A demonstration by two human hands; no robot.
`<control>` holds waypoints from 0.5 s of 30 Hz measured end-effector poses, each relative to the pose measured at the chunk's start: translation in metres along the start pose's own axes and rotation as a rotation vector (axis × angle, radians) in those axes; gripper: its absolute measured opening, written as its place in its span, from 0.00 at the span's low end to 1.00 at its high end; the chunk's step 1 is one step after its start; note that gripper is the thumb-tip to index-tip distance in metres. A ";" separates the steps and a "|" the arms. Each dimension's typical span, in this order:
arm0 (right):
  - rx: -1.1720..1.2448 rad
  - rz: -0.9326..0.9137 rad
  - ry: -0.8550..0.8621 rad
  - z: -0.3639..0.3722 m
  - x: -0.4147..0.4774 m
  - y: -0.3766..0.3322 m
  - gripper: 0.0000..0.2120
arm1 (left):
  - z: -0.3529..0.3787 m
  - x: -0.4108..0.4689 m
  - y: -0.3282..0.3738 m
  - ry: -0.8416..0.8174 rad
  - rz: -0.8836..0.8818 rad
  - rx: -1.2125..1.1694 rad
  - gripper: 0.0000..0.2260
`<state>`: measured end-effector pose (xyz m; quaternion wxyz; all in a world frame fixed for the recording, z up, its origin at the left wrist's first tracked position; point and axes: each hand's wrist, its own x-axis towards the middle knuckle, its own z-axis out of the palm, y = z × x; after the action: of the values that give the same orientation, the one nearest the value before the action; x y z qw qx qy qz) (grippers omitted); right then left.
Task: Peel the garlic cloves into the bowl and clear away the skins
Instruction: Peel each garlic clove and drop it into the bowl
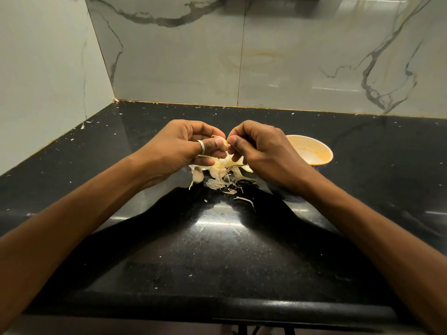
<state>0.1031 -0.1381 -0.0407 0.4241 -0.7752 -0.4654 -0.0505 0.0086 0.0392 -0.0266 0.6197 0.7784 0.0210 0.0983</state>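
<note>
Both hands meet above the middle of the black counter. My left hand (191, 147), a ring on its thumb, holds a garlic clove (224, 144) between thumb and curled fingers. My right hand (260, 151) pinches the skin at the clove's tip, thumb against the left thumb. Under the hands lies a heap of garlic cloves (219, 171) with loose papery skins (228, 187) spread toward me. A cream bowl (314, 151) with a yellowish inside stands just right of my right hand; its lower part is hidden by my wrist.
The black speckled counter (217, 250) runs to a rounded front edge near me. Marble-patterned walls close it off at the back and the left. Small skin flecks (87, 122) dot the counter near the left wall and back edge.
</note>
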 end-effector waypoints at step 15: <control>-0.053 -0.038 0.082 -0.004 0.001 -0.004 0.04 | 0.000 0.001 0.001 0.076 -0.036 -0.052 0.09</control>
<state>0.1022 -0.1401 -0.0354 0.4213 -0.7743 -0.4609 -0.1026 0.0094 0.0392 -0.0251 0.6402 0.7572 0.0561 0.1170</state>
